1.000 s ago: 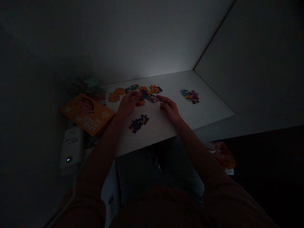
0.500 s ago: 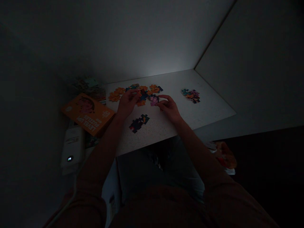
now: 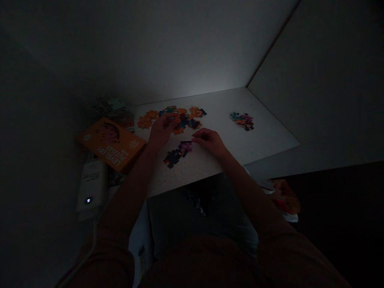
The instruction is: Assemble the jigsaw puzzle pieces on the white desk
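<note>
In the dim head view, my right hand (image 3: 210, 142) pinches the edge of a purple puzzle piece (image 3: 186, 147). That piece is over the upper right end of a dark joined strip of puzzle pieces (image 3: 173, 157); whether it lies flat or is tilted I cannot tell. My left hand (image 3: 162, 129) is closed at the near side of a heap of loose puzzle pieces (image 3: 183, 121), an orange puzzle piece (image 3: 177, 119) at its fingertips. More orange puzzle pieces (image 3: 147, 119) lie left of that hand.
A separate cluster of puzzle pieces (image 3: 243, 121) rests on the right of the white table (image 3: 216, 160). On the left are an orange puzzle box (image 3: 112, 144) and a white device (image 3: 91, 186) with a lit display and cable. Walls border the table behind.
My right hand has brought the purple puzzle piece down and toward me, from beside the heap to the end of the dark strip. My left hand has barely moved.
</note>
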Demonstrator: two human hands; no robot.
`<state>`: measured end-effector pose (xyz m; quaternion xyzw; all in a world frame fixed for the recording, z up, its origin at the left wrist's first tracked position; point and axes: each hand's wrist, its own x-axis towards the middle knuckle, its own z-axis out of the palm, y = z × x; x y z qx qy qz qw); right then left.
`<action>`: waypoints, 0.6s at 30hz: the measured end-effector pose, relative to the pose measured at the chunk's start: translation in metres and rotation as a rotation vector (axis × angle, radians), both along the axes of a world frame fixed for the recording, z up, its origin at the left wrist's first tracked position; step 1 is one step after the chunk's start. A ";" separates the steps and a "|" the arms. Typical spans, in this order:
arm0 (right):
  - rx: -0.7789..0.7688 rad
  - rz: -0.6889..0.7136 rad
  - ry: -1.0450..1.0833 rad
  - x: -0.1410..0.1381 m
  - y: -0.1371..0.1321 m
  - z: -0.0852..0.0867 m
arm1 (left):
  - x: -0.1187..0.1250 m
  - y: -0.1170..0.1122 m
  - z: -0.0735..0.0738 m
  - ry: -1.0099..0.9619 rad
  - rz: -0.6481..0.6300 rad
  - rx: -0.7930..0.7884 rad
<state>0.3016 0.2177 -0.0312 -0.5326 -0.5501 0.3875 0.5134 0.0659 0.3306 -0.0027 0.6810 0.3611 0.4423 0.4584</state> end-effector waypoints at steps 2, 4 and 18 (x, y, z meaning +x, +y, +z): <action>0.003 -0.083 -0.048 0.001 0.000 -0.001 | 0.000 -0.003 0.002 0.000 -0.042 -0.005; 0.041 -0.127 -0.052 0.003 0.001 -0.001 | 0.001 -0.007 0.004 -0.007 -0.104 -0.011; 0.151 -0.576 -0.236 0.087 -0.008 0.003 | -0.010 -0.008 0.003 0.463 0.123 0.240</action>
